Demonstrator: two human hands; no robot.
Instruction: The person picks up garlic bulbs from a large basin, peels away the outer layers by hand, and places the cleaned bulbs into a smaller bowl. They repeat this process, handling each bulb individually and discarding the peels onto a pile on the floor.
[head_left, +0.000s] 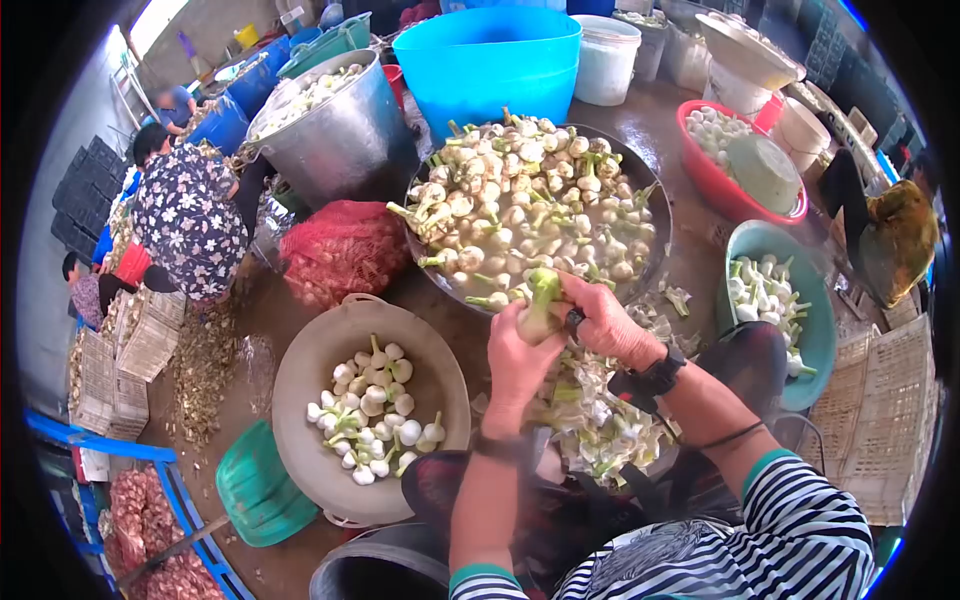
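Observation:
Both hands meet around one garlic bulb with a green stem (543,300), near the front rim of a wide dark pan (662,225) full of garlic in water. My left hand (522,350) wraps the bulb from below and the left. On the stem's right side, the fingers of my right hand (600,318) are closed on the same garlic. Below the hands lies a heap of pale peelings and green leaves (600,415). Peeled white bulbs (375,405) rest in a grey-brown basin (300,370) to the left.
A red mesh sack (342,252), a metal pot (340,135) and a blue tub (490,65) surround the pan. At right are a red basin (690,160), a teal basin (815,320) and woven baskets (875,410). A green scoop (262,485) lies lower left. Several people sit at far left.

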